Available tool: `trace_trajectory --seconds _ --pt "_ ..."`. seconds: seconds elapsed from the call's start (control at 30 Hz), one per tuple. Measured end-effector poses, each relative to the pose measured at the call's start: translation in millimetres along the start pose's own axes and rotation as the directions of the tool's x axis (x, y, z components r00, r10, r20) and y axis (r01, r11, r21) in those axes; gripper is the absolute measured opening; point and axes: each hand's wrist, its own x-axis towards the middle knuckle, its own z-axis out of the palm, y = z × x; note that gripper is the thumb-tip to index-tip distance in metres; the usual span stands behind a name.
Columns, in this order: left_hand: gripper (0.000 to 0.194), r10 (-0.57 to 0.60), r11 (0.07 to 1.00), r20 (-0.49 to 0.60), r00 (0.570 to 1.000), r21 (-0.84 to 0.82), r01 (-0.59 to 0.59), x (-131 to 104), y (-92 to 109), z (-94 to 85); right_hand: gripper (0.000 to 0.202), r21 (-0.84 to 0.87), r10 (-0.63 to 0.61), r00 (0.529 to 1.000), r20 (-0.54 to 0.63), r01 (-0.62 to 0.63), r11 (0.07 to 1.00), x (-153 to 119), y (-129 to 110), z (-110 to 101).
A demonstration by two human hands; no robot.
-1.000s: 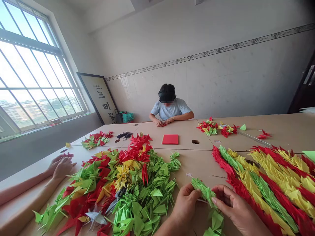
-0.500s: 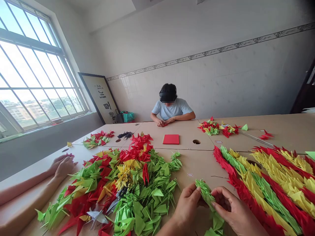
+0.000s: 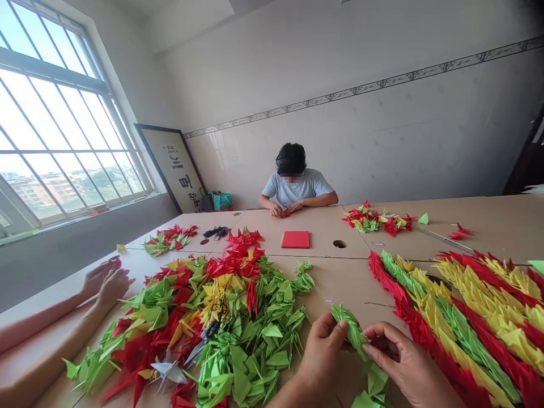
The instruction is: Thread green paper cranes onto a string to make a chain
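Note:
My left hand (image 3: 321, 354) is closed around the upper part of a strand of green folded paper cranes (image 3: 352, 328), thumb on top. My right hand (image 3: 402, 360) pinches the same strand lower down between thumb and fingertips. Below the hands the strand widens into looser green folds that reach the picture's bottom edge. Left of my left hand spreads a big heap of green paper cranes (image 3: 255, 334), mixed with red, yellow and a silver one. On my right lie finished-looking rows of red, yellow and green paper cranes (image 3: 459, 317).
Across the table (image 3: 327, 226) a person (image 3: 297, 187) bends over red paper. Another person's hands (image 3: 106, 283) reach in from the left. A red paper stack (image 3: 295, 239), dark thread (image 3: 216, 233) and smaller crane piles (image 3: 170, 239) lie farther back. The table has a round hole (image 3: 339, 244).
The top of the green strand has shifted slightly left and up in my left hand. Both my hands keep their hold. At the left, the other person's hands have changed position slightly.

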Motion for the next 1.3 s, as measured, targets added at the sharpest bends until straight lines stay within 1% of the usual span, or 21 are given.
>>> trace_trajectory --seconds 0.1,0.23,0.33,0.4,0.47,0.53,0.63,0.7,0.73,0.83,0.9,0.97,1.03,1.1,1.2,1.3 --pt "0.031 0.029 0.999 -0.025 0.999 -0.013 -0.029 0.1 -2.0 1.7 0.016 -0.089 -0.049 0.999 0.014 0.050 0.995 0.3 12.3 -0.5" --pt "0.033 0.003 1.000 0.000 1.000 -0.016 -0.003 -1.1 -2.5 2.4 0.019 -0.079 -0.015 1.000 -0.001 0.015 0.997 2.3 21.8 -1.2" --pt "0.032 0.031 1.000 0.056 0.998 -0.002 -0.031 -1.2 -3.2 1.9 0.021 -0.034 0.005 1.000 0.001 -0.005 0.999 3.1 21.2 -1.2" --pt "0.033 0.059 0.998 0.089 0.994 -0.028 -0.057 -0.9 -4.2 1.9 0.022 -0.020 0.015 1.000 -0.007 -0.015 1.000 2.7 18.4 -0.8" --pt "0.033 0.070 0.997 0.098 0.993 -0.052 -0.066 -0.5 -4.7 2.4 0.024 -0.013 0.032 0.999 0.000 -0.032 0.999 1.8 14.1 -0.4" --pt "0.030 0.061 0.997 0.086 0.994 -0.054 -0.056 -0.1 -3.7 3.1 0.028 0.028 0.048 0.998 0.047 -0.049 0.998 1.0 8.6 -1.6" --pt "0.027 0.031 0.997 0.025 0.999 -0.072 -0.029 0.2 0.3 3.7 0.035 0.064 0.083 0.991 0.105 -0.090 0.994 0.8 0.5 -8.8" --pt "0.026 0.010 0.998 -0.022 1.000 -0.055 -0.011 0.0 3.5 3.7 0.036 0.001 0.113 0.985 0.132 -0.114 0.993 0.9 -2.2 -16.5" --pt "0.026 0.005 0.999 -0.038 0.999 -0.039 -0.006 -0.2 4.8 3.6 0.035 -0.047 0.121 0.979 0.163 -0.115 0.992 0.9 -2.2 -20.2" --pt "0.024 0.013 1.000 -0.069 0.997 0.001 -0.013 -1.6 7.4 3.5 0.027 -0.144 0.119 0.938 0.327 -0.075 0.987 -0.5 3.7 -27.4" --pt "0.024 0.018 1.000 -0.073 0.997 0.005 -0.018 -2.5 7.8 3.5 0.020 -0.168 0.126 0.911 0.393 -0.064 0.984 -2.1 10.8 -27.5" --pt "0.025 0.003 1.000 -0.063 0.998 0.004 -0.002 -2.8 7.4 3.6 0.014 -0.193 0.147 0.906 0.397 -0.074 0.978 -3.3 17.9 -25.3" --pt "0.026 -0.015 1.000 -0.050 0.999 -0.005 0.015 -2.7 6.1 3.2 0.010 -0.229 0.169 0.913 0.372 -0.086 0.970 -3.6 22.7 -22.6" --pt "0.027 -0.025 0.999 -0.027 0.999 -0.027 0.024 -2.1 4.0 2.4 0.010 -0.260 0.176 0.920 0.349 -0.085 0.962 -3.0 24.3 -20.6" --pt "0.028 -0.031 0.997 0.014 0.999 -0.069 0.032 -1.2 0.9 0.5 0.011 -0.262 0.162 0.921 0.355 -0.068 0.963 -1.7 22.3 -19.2" --pt "0.028 -0.033 0.997 0.000 0.999 -0.072 0.033 -0.3 0.1 -1.7 0.012 -0.262 0.157 0.929 0.336 -0.068 0.963 -1.1 20.3 -19.7"
